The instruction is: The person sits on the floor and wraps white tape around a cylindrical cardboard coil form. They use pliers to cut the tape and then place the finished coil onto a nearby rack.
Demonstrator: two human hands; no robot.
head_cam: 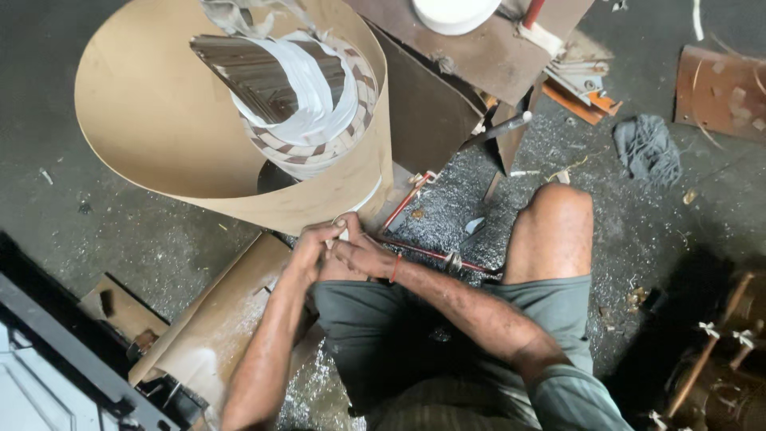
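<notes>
At frame centre, just below the lower edge of the rolled brown sheet [159, 120], both hands meet. Left hand [307, 251] has fingers curled narrow, pinching the sheet's bottom rim at approx 12 o'clock from the knuckles. Right hand [357, 255] sits touching the left, fingers bent in tight on the same spot; can't tell exactly what's between the tips, poss. a small pale piece. A red band [395, 268] circles the right wrist.

The sheet is curled into a big open cylinder, filling the 10–12 o'clock part of the view. Inside it sits a coil wound w/ white and brown tape [319, 104].

At 3 o'clock from the hands, a thin red-handled metal tool [435, 254] lies on the floor among silvery shavings [447, 199], near the person's bare knee [558, 215]. Grey shorts [375, 335] at 6 o'clock. A flat brown board [231, 311] lies at 7 o'clock, partly under the left forearm.

Further out: dark metal stand [471, 56] at 1 o'clock w/ a white round object [455, 12] on top; grey rag [648, 148] at 2 o'clock; rusty plate [722, 92] far right.
</notes>
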